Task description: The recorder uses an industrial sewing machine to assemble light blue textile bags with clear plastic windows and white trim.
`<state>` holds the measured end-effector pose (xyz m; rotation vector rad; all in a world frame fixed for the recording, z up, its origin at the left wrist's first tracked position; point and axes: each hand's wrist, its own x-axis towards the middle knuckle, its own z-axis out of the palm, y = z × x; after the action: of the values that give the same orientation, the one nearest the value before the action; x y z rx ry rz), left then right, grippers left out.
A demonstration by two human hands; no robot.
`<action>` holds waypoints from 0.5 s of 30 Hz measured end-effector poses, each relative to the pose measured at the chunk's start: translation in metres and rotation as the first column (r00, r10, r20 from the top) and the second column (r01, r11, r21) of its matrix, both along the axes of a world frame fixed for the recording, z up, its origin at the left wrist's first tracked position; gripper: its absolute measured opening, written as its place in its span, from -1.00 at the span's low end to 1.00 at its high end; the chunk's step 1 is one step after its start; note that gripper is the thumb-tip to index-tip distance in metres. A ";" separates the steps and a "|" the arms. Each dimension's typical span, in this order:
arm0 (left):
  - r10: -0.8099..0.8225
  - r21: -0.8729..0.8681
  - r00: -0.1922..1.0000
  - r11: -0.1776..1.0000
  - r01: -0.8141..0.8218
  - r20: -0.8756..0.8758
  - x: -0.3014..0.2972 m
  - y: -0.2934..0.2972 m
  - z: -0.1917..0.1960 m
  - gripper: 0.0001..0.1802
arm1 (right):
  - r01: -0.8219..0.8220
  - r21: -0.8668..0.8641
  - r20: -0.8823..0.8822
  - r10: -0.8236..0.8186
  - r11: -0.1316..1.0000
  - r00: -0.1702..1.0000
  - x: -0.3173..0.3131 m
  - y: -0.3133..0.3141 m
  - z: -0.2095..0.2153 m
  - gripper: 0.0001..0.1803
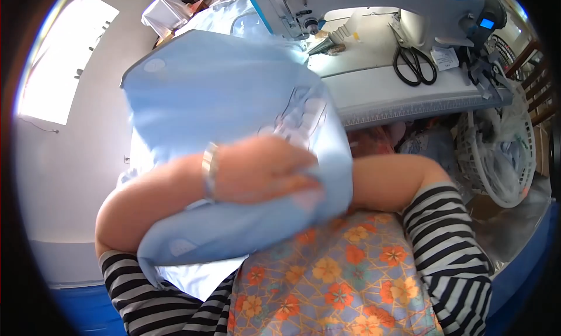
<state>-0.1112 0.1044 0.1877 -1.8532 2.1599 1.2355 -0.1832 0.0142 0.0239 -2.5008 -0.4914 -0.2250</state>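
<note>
A large light blue cloth (204,90) with pale patches and a printed figure is spread in front of me, lifted and partly folded over. My left hand (269,169), a band on its wrist, lies across the cloth. It is smeared by motion, but the fingers look closed on a fold. My right forearm (385,181) reaches in from the right and passes behind the cloth, which hides my right hand. The cloth's far part meets the sewing machine (374,3) near its needle area. A white piece (204,274) shows under the lower fold.
Black-handled scissors (415,64) and a small white label (445,58) lie on the machine table (374,93). Dark strips (488,73) hang at its right end. Below stands a white plastic basket (497,155) with a clear bag. A flowered apron (327,272) covers my lap.
</note>
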 end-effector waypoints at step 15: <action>-0.045 -0.179 0.970 0.980 0.089 0.238 -0.006 0.002 -0.106 -0.58 | 0.597 0.800 -0.577 -0.193 0.060 0.793 -0.034 -0.074 0.019 -0.51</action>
<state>-0.1175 0.1067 0.0817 -1.8637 2.2532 0.7787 -0.2168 -0.0595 0.0427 -1.1796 0.4916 -0.2242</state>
